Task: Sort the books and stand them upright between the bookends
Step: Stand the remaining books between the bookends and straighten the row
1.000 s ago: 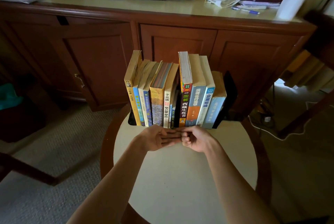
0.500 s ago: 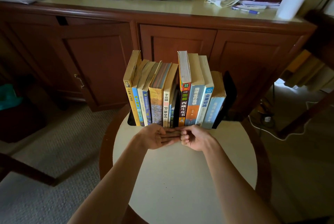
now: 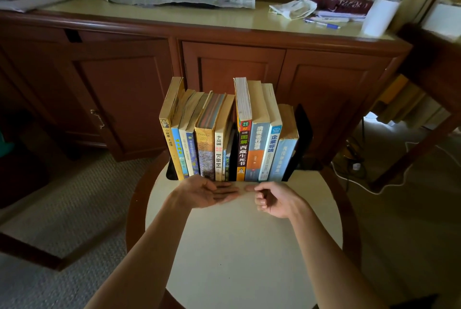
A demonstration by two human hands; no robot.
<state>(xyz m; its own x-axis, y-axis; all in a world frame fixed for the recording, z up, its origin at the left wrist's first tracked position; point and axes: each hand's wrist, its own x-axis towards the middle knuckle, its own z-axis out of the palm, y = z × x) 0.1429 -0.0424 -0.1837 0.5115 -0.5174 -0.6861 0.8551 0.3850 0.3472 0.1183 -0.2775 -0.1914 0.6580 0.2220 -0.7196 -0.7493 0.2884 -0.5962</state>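
**A:** Ok so where are we at? Big stuff first: the round surface [image 3: 249, 246] fills most of the view, and the row of books [image 3: 229, 139] stands at its 12 o'clock edge, spines facing us, long axes pretty much vertical.

**B:** Yeah, and they're boxed in. We can see the right bookend [image 3: 303, 139] as a black plate against the last pale blue book, and just a dark corner of the left bookend [image 3: 171, 174] behind the yellow one. A few in the middle lean a bit, and there's a short thin book [image 3: 226, 161] tucked low in the gap.

**A:** And our hands?

**B:** Both just in front of the spines, not touching them as far as we can tell. Our left hand [image 3: 207, 192] is flat and open, palm up, holding nothing. Our right hand [image 3: 273, 199] is loosely curled, forefinger poking toward 9 o'clock, also empty.

**A:** So the row sits at 12 o'clock from both?

**B:** Yep. The left one looks nearer that gap, so we'd guess it does any final straightening. Looks nearly done though.
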